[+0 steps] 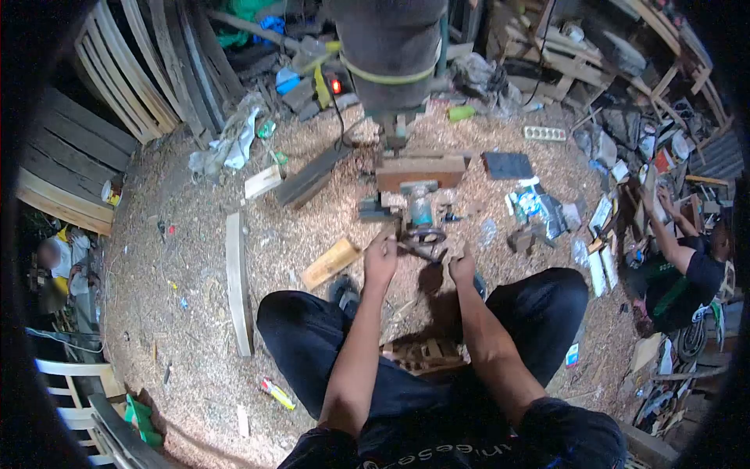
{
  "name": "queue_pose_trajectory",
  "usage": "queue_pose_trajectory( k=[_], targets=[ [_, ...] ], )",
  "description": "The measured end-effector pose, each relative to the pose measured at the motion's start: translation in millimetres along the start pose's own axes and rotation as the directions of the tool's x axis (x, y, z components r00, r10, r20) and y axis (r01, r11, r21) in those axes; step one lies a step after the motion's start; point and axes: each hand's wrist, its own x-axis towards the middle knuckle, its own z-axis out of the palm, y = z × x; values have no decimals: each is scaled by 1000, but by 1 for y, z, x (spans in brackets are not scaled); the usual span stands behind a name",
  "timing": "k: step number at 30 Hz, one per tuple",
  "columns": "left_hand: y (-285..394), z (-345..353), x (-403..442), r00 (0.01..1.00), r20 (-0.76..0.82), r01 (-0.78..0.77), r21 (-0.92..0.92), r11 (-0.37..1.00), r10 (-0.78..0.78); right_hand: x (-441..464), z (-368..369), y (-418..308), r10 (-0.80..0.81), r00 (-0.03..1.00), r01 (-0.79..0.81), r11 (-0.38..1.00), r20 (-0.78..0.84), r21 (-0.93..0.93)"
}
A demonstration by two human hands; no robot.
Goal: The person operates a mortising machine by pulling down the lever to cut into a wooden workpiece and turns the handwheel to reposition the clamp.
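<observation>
My left hand is closed just left of a metal handwheel. From its fingers a dark narrow bar slants down to the right, in front of the wheel. Beyond the bar's far end, my right hand is closed with its knuckles upward; whatever it grips, if anything, is hidden. The wheel belongs to a floor-standing clamp or machine with a greenish body. Behind the wheel, a brown wooden block lies across this machine. A short pale wood piece rests on the floor left of my left hand.
Wood shavings cover the floor. A large dark cylindrical machine part hangs ahead. A long board and a dark beam lie to the left. A power strip is at the back right. A co-worker sits at right, another person at far left.
</observation>
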Motion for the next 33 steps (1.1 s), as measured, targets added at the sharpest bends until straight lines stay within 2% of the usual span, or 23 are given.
queue_pose_trajectory(
  k=[1, 2, 5, 6, 7, 8, 9, 11, 12, 14, 15, 16, 17, 19, 23, 24, 25, 28, 29, 31, 33],
  targets=[
    [17, -4, 4, 984, -99, -137, 87, 987, 145, 9, -14, -22, 75, 993, -68, 994, -86, 82],
    [42, -11, 6, 973, -145, -165, 87, 982, 177, 23, -13, -34, -143, 921, 171, 984, -363, 46],
    [101, -18, 25, 898, -263, -345, 78, 935, 353, 36, -61, -137, -335, 861, 462, 829, -382, 315],
    [124, -21, 31, 865, -293, -403, 82, 912, 408, 28, -83, -185, -462, 735, 645, 700, -495, 305],
    [148, -25, 34, 830, -322, -454, 87, 887, 456, 4, -114, -232, -512, 694, 703, 634, -506, 323],
    [180, -26, 33, 903, -293, -362, -128, 923, 314, -22, -146, -280, -560, 650, 753, 563, -514, 340],
    [209, -31, 36, 835, -342, -466, -25, 885, 430, -50, -179, -318, -563, 712, 702, 583, -420, 409],
    [259, -41, 42, 656, -403, -620, 194, 760, 638, -54, -205, -361, -636, 581, 811, 500, -507, 303],
    [283, -46, 48, 576, -413, -677, 242, 695, 705, -61, -219, -381, -653, 544, 837, 465, -526, 289],
    [327, -57, 62, 403, -419, -762, 339, 552, 814, -79, -253, -421, -674, 500, 866, 401, -544, 300],
    [346, -62, 72, 358, -420, -789, 342, 511, 834, -85, -267, -439, -678, 495, 869, 373, -544, 326],
    [365, -68, 83, 312, -423, -813, 344, 470, 851, -81, -275, -453, -682, 428, 904, 324, -593, 281],
    [381, -72, 91, 268, -425, -834, 346, 429, 865, -80, -283, -466, -679, 430, 903, 322, -595, 285],
    [408, -78, 110, 258, -416, -842, 346, 414, 872, -76, -298, -493, -673, 433, 901, 317, -599, 295],
    [438, -83, 145, 255, -391, -834, 373, 406, 884, -45, -309, -543, -655, 351, 936, 232, -670, 264],
    [440, -84, 152, 257, -386, -822, 395, 411, 886, -36, -314, -555, -663, 406, 913, 317, -629, 256],
    [442, -84, 160, 260, -381, -809, 415, 416, 887, -17, -314, -570, -653, 402, 915, 317, -642, 251],
    [440, -80, 171, 325, -401, -825, 322, 465, 856, 47, -302, -612, -622, 424, 903, 348, -658, 252],
    [437, -79, 172, 348, -404, -827, 293, 480, 846, 84, -288, -625, -595, 375, 895, 431, -711, 112],
    [437, -76, 173, 286, -417, -846, 313, 432, 862, 126, -277, -647, -570, 350, 882, 468, -744, 56],
    [430, -76, 172, 286, -382, -844, 334, 420, 879, 145, -279, -669, -560, 579, 772, 610, -593, 178]
  ],
)
